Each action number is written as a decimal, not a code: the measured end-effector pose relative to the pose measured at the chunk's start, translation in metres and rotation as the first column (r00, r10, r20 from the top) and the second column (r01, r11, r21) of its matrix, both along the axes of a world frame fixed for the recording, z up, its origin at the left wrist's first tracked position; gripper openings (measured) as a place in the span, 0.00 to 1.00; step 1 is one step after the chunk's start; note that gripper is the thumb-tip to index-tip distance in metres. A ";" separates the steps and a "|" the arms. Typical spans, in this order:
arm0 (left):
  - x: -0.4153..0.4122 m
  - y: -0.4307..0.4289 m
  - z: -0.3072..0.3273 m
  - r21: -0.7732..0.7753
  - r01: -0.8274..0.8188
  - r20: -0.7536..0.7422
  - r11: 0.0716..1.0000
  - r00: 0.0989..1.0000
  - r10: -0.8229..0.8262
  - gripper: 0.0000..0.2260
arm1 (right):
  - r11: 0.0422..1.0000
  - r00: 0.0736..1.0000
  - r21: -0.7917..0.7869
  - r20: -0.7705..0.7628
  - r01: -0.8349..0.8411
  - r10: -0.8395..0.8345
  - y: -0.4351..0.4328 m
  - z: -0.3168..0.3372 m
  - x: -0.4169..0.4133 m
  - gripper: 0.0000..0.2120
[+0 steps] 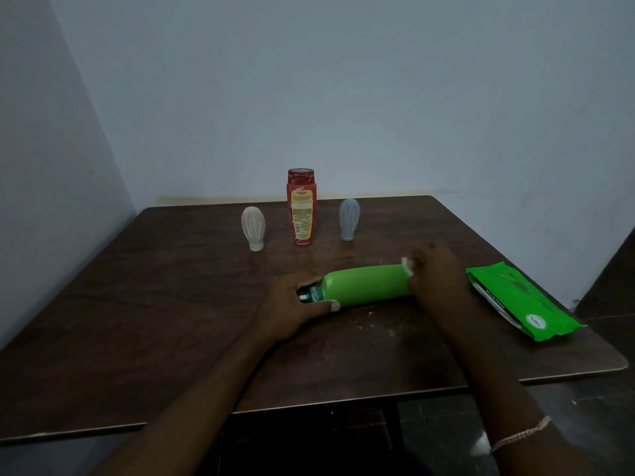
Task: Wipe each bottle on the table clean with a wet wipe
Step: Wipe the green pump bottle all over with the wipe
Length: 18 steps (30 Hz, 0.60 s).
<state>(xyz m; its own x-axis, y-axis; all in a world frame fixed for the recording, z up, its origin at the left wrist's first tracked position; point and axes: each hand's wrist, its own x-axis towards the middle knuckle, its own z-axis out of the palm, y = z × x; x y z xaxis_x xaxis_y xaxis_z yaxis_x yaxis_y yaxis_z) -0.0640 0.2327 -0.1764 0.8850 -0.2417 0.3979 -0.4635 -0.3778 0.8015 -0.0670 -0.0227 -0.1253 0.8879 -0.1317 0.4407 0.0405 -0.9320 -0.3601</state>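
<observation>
Left hand (288,305) and right hand (438,273) meet over a dark table (137,304). The left grips the neck of a green bottle (367,285) lying mid-table. A wipes pack (522,300) lies at right. A red bottle (301,207), clear bottle (253,228) and grey bottle (348,218) stand behind. The right pinches a wet wipe (408,263) at the green bottle's base.

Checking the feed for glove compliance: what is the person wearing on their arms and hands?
No gloves or sleeves show anywhere in the view. The left hand and its wrist carry nothing. Behind the right hand, the wrist wears a thin, pale, chain-like bracelet. No rings can be made out in this dim view.
</observation>
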 end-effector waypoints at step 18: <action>-0.002 0.000 0.002 -0.012 -0.016 -0.025 1.000 1.000 0.015 0.22 | 0.995 0.993 -0.016 0.071 -0.098 0.099 0.008 -0.004 0.003 0.10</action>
<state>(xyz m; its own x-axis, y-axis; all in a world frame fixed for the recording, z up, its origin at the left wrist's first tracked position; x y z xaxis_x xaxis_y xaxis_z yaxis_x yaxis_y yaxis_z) -0.0663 0.2331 -0.1748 0.8984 -0.2230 0.3784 -0.4374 -0.3747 0.8175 -0.0639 -0.0143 -0.1293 0.8624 -0.0393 0.5047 0.1577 -0.9265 -0.3416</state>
